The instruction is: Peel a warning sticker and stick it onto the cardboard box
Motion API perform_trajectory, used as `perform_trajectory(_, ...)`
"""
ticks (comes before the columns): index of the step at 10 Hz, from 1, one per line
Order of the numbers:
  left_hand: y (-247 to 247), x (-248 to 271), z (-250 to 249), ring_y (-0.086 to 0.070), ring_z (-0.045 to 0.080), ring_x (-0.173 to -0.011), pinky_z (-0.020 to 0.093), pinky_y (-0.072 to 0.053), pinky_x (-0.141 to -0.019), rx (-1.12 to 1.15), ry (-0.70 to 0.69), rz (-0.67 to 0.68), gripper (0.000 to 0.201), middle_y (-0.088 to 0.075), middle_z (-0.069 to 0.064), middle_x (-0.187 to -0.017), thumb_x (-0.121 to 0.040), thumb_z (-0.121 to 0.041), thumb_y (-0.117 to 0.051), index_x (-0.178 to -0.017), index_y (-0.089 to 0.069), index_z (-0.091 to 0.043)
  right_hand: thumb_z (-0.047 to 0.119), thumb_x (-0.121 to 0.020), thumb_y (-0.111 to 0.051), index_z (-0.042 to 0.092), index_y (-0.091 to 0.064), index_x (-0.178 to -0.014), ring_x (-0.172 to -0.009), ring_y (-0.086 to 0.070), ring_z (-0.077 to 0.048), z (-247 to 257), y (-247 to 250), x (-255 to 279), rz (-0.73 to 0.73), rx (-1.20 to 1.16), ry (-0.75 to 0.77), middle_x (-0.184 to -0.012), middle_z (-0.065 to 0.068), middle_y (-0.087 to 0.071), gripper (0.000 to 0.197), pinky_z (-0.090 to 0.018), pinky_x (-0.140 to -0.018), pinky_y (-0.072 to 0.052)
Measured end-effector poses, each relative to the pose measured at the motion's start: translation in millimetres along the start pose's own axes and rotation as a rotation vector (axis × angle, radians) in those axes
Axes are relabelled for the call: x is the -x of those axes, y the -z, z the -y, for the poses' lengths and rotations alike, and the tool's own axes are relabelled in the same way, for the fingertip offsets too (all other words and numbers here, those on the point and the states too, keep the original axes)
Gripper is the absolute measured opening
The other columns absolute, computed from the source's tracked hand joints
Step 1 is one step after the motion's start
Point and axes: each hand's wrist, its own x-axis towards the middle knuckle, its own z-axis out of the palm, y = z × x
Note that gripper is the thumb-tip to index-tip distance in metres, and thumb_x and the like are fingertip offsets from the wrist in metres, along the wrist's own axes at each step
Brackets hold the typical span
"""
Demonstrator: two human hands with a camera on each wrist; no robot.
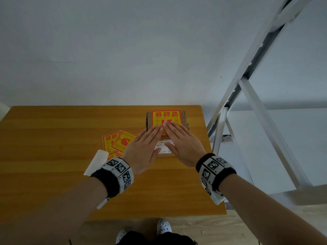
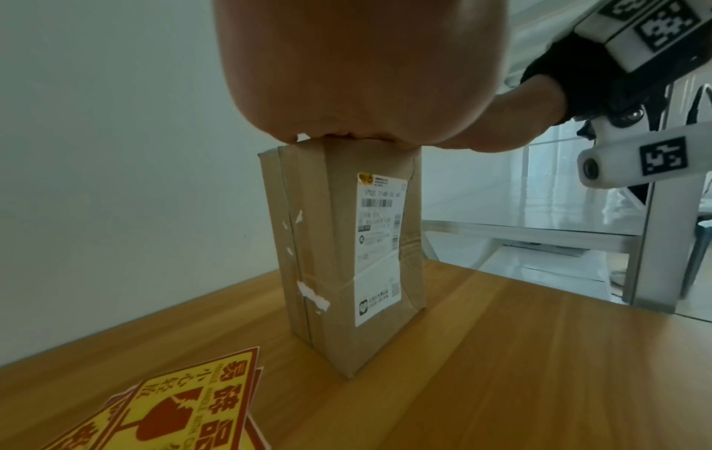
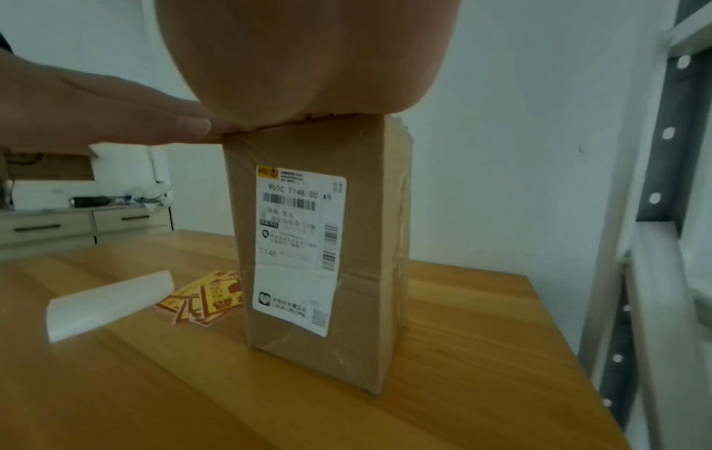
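Both hands lie flat, fingers straight and together, pressing down on the top of the cardboard box [image 1: 184,119]. The left hand [image 1: 141,149] and the right hand [image 1: 182,145] angle inward, so their fingertips [image 1: 165,123] nearly meet over the middle of the warning sticker [image 1: 166,116]. Neither hand grips anything.

Nearest the person, behind the left wrist, a curled white backing sheet [image 1: 96,160] lies on the wooden table [image 1: 53,147]. Left of the left hand's fingers, a loose pile of spare stickers [image 1: 115,142] lies fanned on the table, partly covered by that hand.

Under the palms, the box stands upright on the table; its near face carries a white shipping label [image 3: 298,249] with barcodes. The wrist views show both palms resting on the box's top front edge.

Beneath and beyond the fingertips, the yellow and red sticker lies flat on the box top, its far half uncovered, showing large red characters. Beyond the box comes the table's far edge and a pale wall. Right of the right hand's fingers, a white metal frame [image 1: 247,82] rises beside the table.
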Motion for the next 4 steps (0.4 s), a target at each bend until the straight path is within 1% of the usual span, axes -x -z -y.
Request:
perform_trajectory(1,-0.2,3.8,4.3,-0.015,0.020,-0.145,0.038,-0.013,-0.117,-0.006,0.004,0.006,0.058,-0.017,0.008,-0.157,-0.097,-0.042,-0.009,-0.146,-0.006,-0.010,0.047,-0.098,-0.011,0.015,-0.006,-0.149,-0.147,-0.007,-0.015,-9.9,1.6,7.1,0.012,0.032,0.004,-0.159,-0.002,-0.011,0.061,-0.034,-0.121,-0.009)
perform_trajectory(2,2.1,5.0,4.0,-0.012,0.019,-0.145,0.038,-0.010,-0.117,-0.015,0.019,-0.006,0.058,-0.016,0.008,-0.158,-0.098,-0.041,-0.016,-0.146,-0.004,-0.010,0.046,-0.098,-0.011,0.013,-0.012,-0.149,-0.147,-0.014,-0.017,-14.8,5.8,13.8,0.014,0.029,-0.033,-0.158,-0.003,-0.018,0.060,-0.038,-0.120,-0.017)
perform_trajectory(3,3.5,6.8,0.7,-0.005,0.018,-0.146,0.036,-0.005,-0.118,0.012,0.040,-0.019,0.057,-0.004,0.007,-0.159,-0.099,-0.038,-0.016,-0.144,0.006,-0.012,0.045,-0.098,-0.013,0.012,-0.011,-0.149,-0.147,-0.011,-0.017,-13.3,5.0,18.4,0.002,-0.005,-0.048,-0.158,-0.004,-0.016,0.061,-0.039,-0.120,-0.016)
perform_trajectory(4,12.3,8.2,1.8,0.014,0.012,-0.141,0.032,0.000,-0.120,0.066,0.068,0.027,0.057,0.020,-0.002,-0.151,-0.097,-0.042,-0.010,-0.140,0.019,-0.017,0.047,-0.096,-0.009,0.012,-0.005,-0.149,-0.148,-0.004,-0.016,-7.4,16.1,15.1,0.007,-0.044,-0.096,-0.160,-0.004,-0.009,0.064,-0.034,-0.121,-0.005)
